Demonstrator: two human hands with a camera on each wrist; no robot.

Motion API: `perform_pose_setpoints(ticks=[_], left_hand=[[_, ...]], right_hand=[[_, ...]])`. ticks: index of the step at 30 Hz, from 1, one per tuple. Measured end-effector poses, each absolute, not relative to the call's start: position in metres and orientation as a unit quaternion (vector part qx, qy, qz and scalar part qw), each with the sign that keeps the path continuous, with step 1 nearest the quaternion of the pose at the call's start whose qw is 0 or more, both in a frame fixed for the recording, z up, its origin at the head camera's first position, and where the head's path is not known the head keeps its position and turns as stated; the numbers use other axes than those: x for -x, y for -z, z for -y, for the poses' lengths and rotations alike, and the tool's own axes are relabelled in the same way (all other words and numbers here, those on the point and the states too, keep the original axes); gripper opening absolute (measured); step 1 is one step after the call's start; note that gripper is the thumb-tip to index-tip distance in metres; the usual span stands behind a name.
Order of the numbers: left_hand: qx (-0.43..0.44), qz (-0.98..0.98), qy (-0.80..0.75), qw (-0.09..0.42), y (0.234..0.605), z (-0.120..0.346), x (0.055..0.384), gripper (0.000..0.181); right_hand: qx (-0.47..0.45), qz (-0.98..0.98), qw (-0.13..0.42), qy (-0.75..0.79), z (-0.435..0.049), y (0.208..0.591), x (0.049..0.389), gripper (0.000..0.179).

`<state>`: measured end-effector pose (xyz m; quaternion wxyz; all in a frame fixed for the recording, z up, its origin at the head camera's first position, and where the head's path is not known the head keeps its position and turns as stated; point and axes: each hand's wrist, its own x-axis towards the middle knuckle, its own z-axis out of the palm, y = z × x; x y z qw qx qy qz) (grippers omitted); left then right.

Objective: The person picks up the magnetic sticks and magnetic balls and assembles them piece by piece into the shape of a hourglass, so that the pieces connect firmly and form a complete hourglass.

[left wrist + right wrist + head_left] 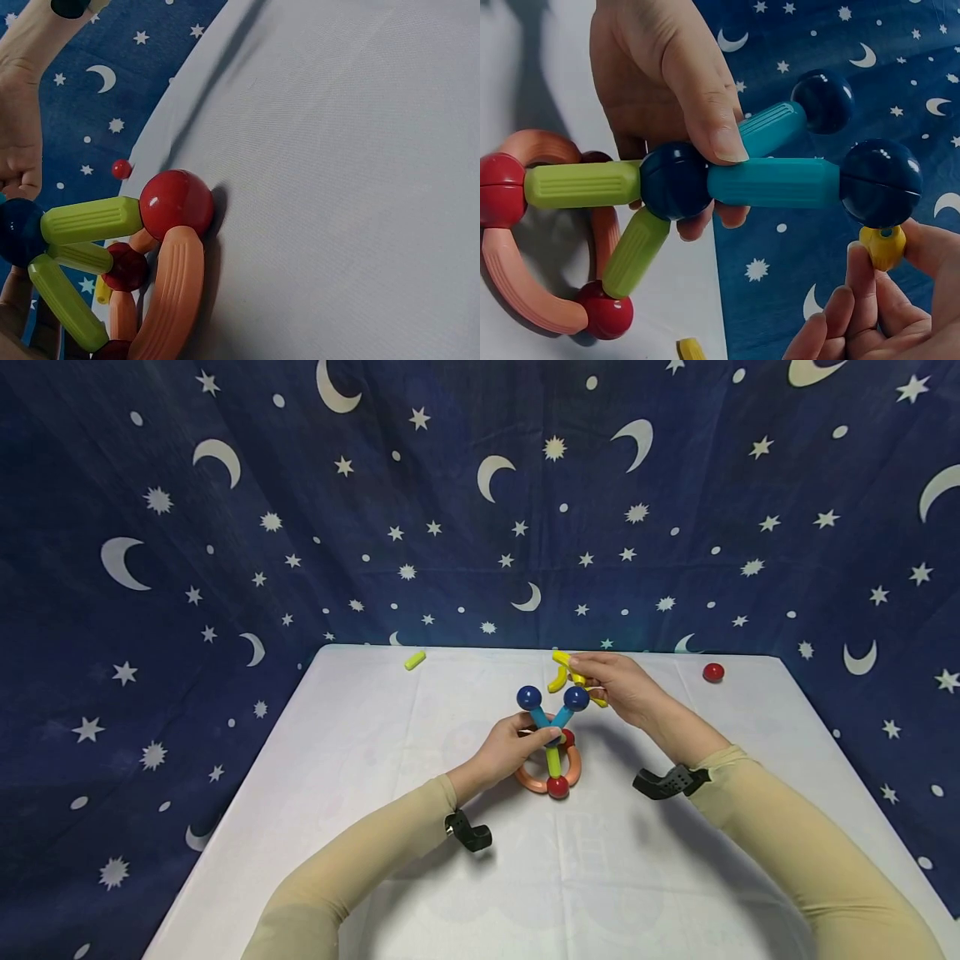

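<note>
- Rod-and-ball build [553,762]: upright-ish over mid-table, in L hand; can't tell if base touches cloth.
- Centre ball [673,182], dk blue: L hand [504,748] grips the build here, thumb over the joint w/ the lt blue rod [774,182], fingers behind. Risk: thumb pressure off-axis could pop that rod loose.
- R outer ball [881,182], dk blue, on the lt blue rod's far end. Yellow piece [885,247] right under it, looks touching; can't confirm it's seated.
- R hand [618,689]: pinches yellow piece btwn thumb & fingers. Risk: a sideways push prob. knocks the ball off its rod; bad angle = piece slips.
- L outer ball [823,101]: on 2nd lt blue rod, nothing on its far side. Could get bumped if R hand swings across.
- Below: lime rods [583,185] run to red balls [606,310] joined by orange curved rods [532,289] in a ring. Twist up top could split these joints.
- Loose curved yellow rod [557,679] just beyond the build; another yellow bit [598,701] by R hand, can't tell if held. Easy to snag.
- Loose red ball [713,672] near table's [420,893] far R corner: might roll off if nudged. Lime stick [415,661] at far edge, L side.
</note>
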<state>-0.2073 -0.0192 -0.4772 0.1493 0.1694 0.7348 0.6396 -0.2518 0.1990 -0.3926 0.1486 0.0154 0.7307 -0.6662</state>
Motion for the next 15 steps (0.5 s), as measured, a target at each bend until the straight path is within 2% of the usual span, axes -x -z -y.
perform_pose_setpoints(ticks=[15], left_hand=[[-0.171, -0.731, -0.643, 0.151, 0.4774, 0.0189, 0.2074, 0.026]], right_hand=[[-0.018, -0.726, 0.161, 0.669, -0.1967, 0.3912, 0.2461, 0.063]])
